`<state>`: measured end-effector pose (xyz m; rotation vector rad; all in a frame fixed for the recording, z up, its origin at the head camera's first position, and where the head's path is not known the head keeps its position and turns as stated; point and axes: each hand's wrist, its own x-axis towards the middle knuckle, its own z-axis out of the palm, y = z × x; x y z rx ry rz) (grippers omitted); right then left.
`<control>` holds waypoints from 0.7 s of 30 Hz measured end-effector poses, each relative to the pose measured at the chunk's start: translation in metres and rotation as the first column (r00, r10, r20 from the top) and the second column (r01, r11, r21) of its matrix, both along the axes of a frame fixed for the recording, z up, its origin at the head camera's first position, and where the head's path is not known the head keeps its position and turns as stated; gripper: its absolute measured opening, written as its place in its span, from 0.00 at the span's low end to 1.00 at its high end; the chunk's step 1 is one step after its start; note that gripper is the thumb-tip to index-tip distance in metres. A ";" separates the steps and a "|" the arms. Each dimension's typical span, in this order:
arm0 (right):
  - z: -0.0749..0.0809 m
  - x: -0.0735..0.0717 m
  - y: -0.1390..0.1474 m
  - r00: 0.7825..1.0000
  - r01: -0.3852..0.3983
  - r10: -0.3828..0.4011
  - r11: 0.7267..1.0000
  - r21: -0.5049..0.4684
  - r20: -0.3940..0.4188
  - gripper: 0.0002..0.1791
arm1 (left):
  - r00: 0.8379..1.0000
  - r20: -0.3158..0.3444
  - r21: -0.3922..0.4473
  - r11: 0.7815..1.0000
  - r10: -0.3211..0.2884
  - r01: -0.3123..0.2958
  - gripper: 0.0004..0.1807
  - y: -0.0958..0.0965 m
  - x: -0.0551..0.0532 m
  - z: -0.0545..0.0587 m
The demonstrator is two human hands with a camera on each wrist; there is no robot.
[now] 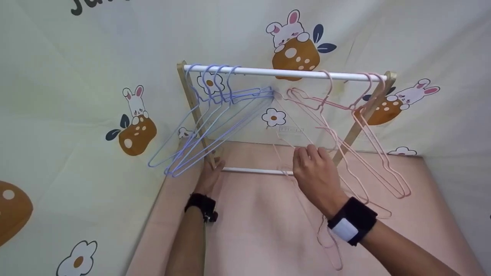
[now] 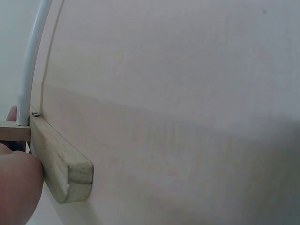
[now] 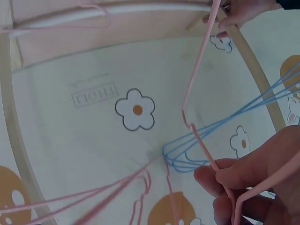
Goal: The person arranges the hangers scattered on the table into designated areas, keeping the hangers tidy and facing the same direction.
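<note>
My left hand (image 1: 209, 178) grips the lower end of the left wooden post (image 1: 195, 111) of a small clothes rack. In the left wrist view, part of the hand shows against the post's wooden foot (image 2: 61, 159). My right hand (image 1: 316, 176) pinches a thin pink hanger (image 3: 196, 70) between thumb and fingers, in front of the rack and below its white top rod (image 1: 276, 72). Several blue hangers (image 1: 268, 92) hang bunched at the rod's left end. Pink hangers (image 1: 330, 84) hang toward its right end.
A white lower bar (image 1: 257, 171) joins the posts near the pink surface (image 1: 253, 222). The right wooden post (image 1: 362, 119) stands behind the pink hangers. Pale cloth walls printed with rabbits and flowers (image 1: 274, 117) surround the rack on the back and sides.
</note>
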<state>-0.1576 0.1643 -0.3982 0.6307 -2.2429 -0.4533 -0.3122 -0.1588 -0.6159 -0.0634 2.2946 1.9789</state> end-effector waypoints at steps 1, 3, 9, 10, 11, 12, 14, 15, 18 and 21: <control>0.007 -0.002 0.001 1.000 0.004 -0.004 1.000 -0.004 -0.009 0.11 | 1.000 -0.008 -0.002 1.000 -0.001 0.001 0.37 0.000 0.000 0.000; 0.022 -0.005 0.003 0.999 0.012 -0.012 1.000 -0.010 -0.031 0.11 | 1.000 -0.012 0.000 1.000 -0.005 0.005 0.37 0.001 0.001 0.001; 0.059 -0.016 0.008 0.995 -0.006 0.003 1.000 -0.030 -0.098 0.12 | 1.000 0.007 0.003 1.000 -0.019 0.018 0.37 0.000 0.002 0.004; 0.064 -0.019 0.008 0.994 -0.012 0.008 0.999 -0.035 -0.108 0.13 | 1.000 0.006 -0.001 1.000 -0.023 0.023 0.37 -0.001 0.002 0.004; 0.069 -0.022 0.008 0.993 -0.015 0.011 0.999 -0.036 -0.116 0.13 | 1.000 0.005 -0.013 1.000 -0.027 0.027 0.38 -0.002 0.003 0.005; 0.074 -0.024 0.007 0.993 -0.017 0.013 0.999 -0.036 -0.121 0.13 | 0.999 0.005 -0.011 0.999 -0.033 0.033 0.39 -0.002 0.004 0.005; 0.083 -0.030 0.006 0.993 0.000 -0.002 1.000 -0.018 -0.121 0.12 | 0.999 -0.002 0.001 0.999 -0.040 0.040 0.42 -0.003 0.005 0.005; 0.086 -0.032 0.006 0.994 0.015 -0.015 1.000 -0.006 -0.112 0.12 | 0.999 -0.010 0.007 0.999 -0.038 0.038 0.43 -0.003 0.005 0.005; 0.095 -0.038 0.003 0.994 0.072 -0.067 0.996 0.049 -0.083 0.11 | 0.999 -0.039 0.036 0.999 -0.029 0.030 0.41 -0.001 0.004 0.004; 0.100 -0.046 0.001 0.994 0.086 -0.080 0.993 0.077 -0.071 0.12 | 0.999 -0.049 0.042 0.999 -0.009 0.011 0.37 0.000 0.004 0.003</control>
